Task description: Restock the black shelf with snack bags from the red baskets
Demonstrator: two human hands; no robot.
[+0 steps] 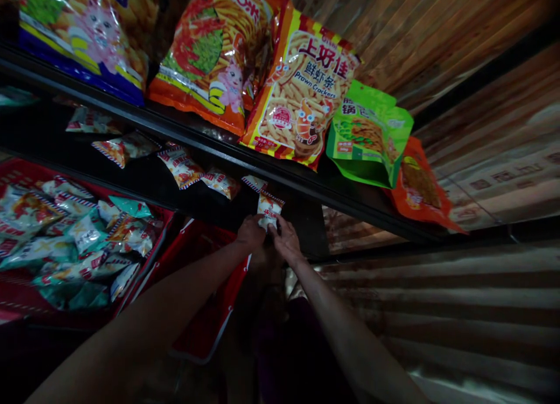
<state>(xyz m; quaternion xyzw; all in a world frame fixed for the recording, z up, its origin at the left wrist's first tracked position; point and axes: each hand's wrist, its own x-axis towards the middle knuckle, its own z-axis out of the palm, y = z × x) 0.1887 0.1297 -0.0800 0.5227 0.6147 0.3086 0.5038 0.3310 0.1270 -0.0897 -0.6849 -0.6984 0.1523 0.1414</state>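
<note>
A small white snack packet point(269, 206) with red print sits at the front of the dark lower shelf, near its right end. My left hand point(252, 231) grips its lower left edge with bent fingers. On the other side, my right hand point(285, 236) has its fingertips on the packet's lower right edge. Just behind it lies another small packet point(254, 183), partly under the upper shelf's edge. More small packets lie to the left on the same shelf, among them one point(221, 183) and another point(180, 166).
Large snack bags, including a prawn cracker bag point(301, 89) and a green pouch point(370, 136), stand on the upper shelf point(196, 133). A red basket point(164, 223) at left holds several small packets. Another red basket point(210, 328) is below my left forearm. Corrugated boards are at right.
</note>
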